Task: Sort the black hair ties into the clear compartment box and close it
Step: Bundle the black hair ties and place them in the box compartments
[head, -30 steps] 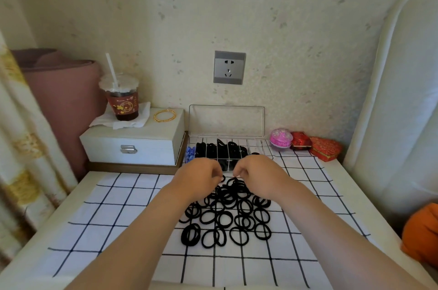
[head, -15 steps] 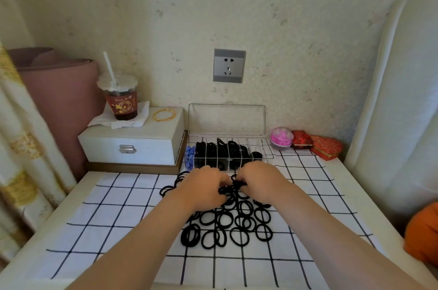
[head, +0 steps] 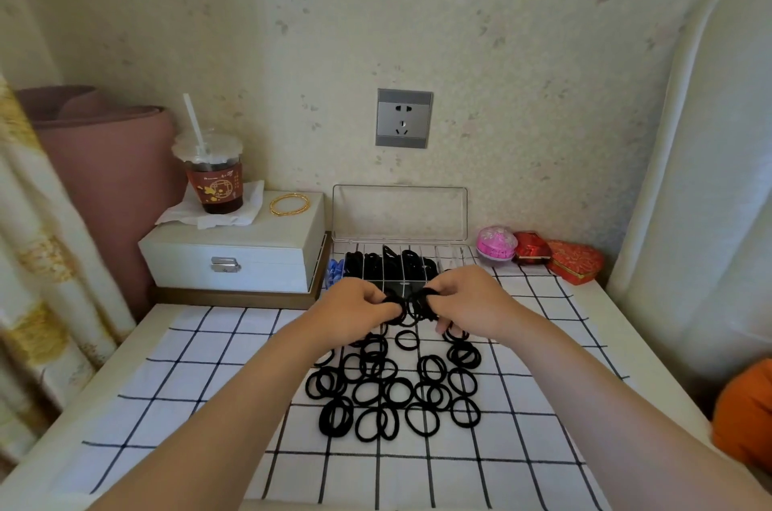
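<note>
Several loose black hair ties (head: 392, 389) lie in a heap on the checked white cloth (head: 200, 368). Behind them stands the clear compartment box (head: 455, 255), its lid (head: 399, 212) upright against the wall and its left and middle compartments filled with black ties. My left hand (head: 355, 310) and my right hand (head: 468, 303) meet just in front of the box, above the far edge of the heap. Together they hold a bunch of black hair ties (head: 411, 303) between the fingertips.
A white drawer box (head: 234, 255) at the back left carries an iced drink cup (head: 213, 172) on a napkin and gold bangles (head: 289, 203). A pink round case (head: 497, 243) and two red boxes (head: 555, 255) sit at the back right. A wall socket (head: 403, 118) is above the box.
Both hands dipped to the heap, gathered a bunch of ties, and have lifted it slightly toward the box.
</note>
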The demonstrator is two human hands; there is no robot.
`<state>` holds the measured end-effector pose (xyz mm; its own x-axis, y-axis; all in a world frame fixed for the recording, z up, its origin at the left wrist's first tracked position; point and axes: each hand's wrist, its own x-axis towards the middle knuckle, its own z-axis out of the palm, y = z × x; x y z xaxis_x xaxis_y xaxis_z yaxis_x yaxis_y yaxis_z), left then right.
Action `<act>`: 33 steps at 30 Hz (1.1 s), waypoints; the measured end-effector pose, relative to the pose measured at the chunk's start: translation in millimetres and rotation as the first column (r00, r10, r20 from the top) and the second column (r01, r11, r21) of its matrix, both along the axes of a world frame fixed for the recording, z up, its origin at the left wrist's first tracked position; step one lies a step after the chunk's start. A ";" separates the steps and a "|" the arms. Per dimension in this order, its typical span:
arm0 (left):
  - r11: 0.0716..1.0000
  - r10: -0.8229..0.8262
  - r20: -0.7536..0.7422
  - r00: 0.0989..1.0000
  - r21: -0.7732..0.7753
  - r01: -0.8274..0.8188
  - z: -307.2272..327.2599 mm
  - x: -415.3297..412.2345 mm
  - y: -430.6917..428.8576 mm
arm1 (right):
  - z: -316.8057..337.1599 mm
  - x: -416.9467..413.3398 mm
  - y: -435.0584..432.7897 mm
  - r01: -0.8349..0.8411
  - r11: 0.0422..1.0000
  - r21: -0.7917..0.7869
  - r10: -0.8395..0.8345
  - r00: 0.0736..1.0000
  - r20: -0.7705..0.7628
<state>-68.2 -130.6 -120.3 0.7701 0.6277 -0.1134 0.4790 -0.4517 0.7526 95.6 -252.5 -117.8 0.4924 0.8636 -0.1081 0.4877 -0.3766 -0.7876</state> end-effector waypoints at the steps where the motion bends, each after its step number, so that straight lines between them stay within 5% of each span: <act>1: 0.999 0.027 0.017 0.999 -0.044 -0.026 1.6 -1.3 -0.7 | 1.3 -0.3 -1.4 0.012 1.000 0.006 -0.012 0.999 -0.053; 6: 0.973 0.151 0.089 0.985 -0.190 -0.132 2.0 -4.0 -2.5 | 17.8 -9.0 -3.4 0.044 0.992 0.118 -0.002 0.944 -0.329; 10: 0.978 0.191 0.075 0.979 -0.100 -0.183 -3.0 -4.4 1.2 | 27.9 -19.5 -0.9 0.008 0.981 0.192 0.085 0.878 -0.471; 17: 0.887 0.188 0.168 0.968 -0.452 -0.094 2.4 -3.2 -1.0 | 18.0 -35.7 8.2 0.024 0.999 0.047 -0.013 0.975 -0.221; 22: 0.733 0.174 0.226 0.959 -0.679 0.027 5.8 -4.5 1.0 | 12.9 -37.7 12.9 0.099 0.993 0.060 -0.097 0.994 -0.041; 26: 0.776 0.089 0.250 0.964 -0.625 0.090 2.8 -5.2 1.3 | 11.6 -39.6 11.8 0.109 0.990 0.084 -0.115 0.991 0.074; 29: 0.811 0.116 0.234 0.965 -0.583 0.044 -1.7 -6.3 4.6 | 13.4 -37.8 10.4 0.033 0.998 0.051 -0.035 0.999 0.039; 33: 0.837 0.092 0.221 0.971 -0.546 0.044 -0.6 -8.1 8.4 | 19.3 -33.5 5.5 -0.042 0.997 0.068 0.054 0.980 -0.192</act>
